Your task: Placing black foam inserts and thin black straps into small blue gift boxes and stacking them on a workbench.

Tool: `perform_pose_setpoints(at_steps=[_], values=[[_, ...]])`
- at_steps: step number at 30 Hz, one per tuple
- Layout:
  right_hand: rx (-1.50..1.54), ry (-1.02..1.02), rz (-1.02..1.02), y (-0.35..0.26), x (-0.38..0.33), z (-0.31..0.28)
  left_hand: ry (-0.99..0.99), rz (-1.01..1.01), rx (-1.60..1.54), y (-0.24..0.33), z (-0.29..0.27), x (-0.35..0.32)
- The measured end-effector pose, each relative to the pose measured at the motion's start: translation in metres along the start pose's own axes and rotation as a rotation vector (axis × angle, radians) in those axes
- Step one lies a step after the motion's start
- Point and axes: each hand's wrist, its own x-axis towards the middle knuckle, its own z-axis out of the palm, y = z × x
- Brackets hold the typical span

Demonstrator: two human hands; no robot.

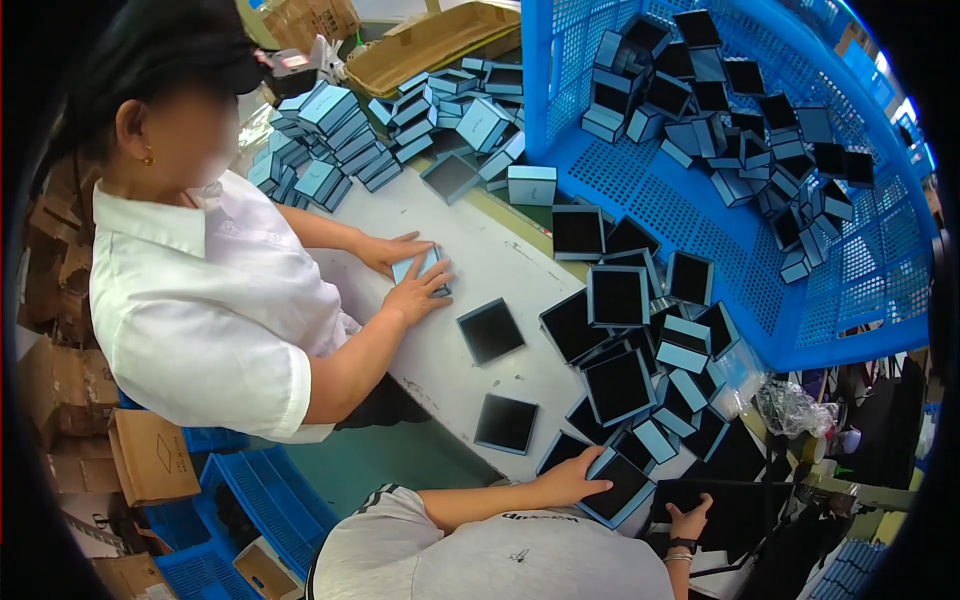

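My left hand (572,480) grips the near-left edge of a shallow light-blue box tray (615,487) with a black inside, thumb over its rim. My right hand (687,522), wearing a dark wristband, is closed at the edge of a flat black piece (715,500) just right of that tray; its exact kind is hard to make out. Ahead of my hands lies a loose heap of similar trays (617,388). Two more black-lined trays, one nearer (506,424) and one farther (491,331), lie apart on the white table (440,350).
Across the table a co-worker in a white shirt (200,290) presses both hands on a light-blue box (418,268). Closed boxes (330,135) are stacked at the far left. A large blue perforated basket (640,180) with many trays leans at the far right. Clear plastic wrap (795,408) lies right.
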Motion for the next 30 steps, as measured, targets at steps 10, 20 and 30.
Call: perform_pose_setpoints(at_steps=[10, 20, 30], values=[[-0.142, 0.026, -0.383, 0.000, -0.009, -0.002, -0.003, 0.008, 0.099, 0.027, 0.010, -0.014], [0.481, -0.192, -0.239, 0.038, 0.011, -0.021, 0.038, 0.053, -0.025, 0.040, 0.031, -0.027], [0.736, 0.348, -0.188, 0.036, -0.005, -0.064, 0.179, 0.126, -0.129, 0.026, 0.054, -0.041]])
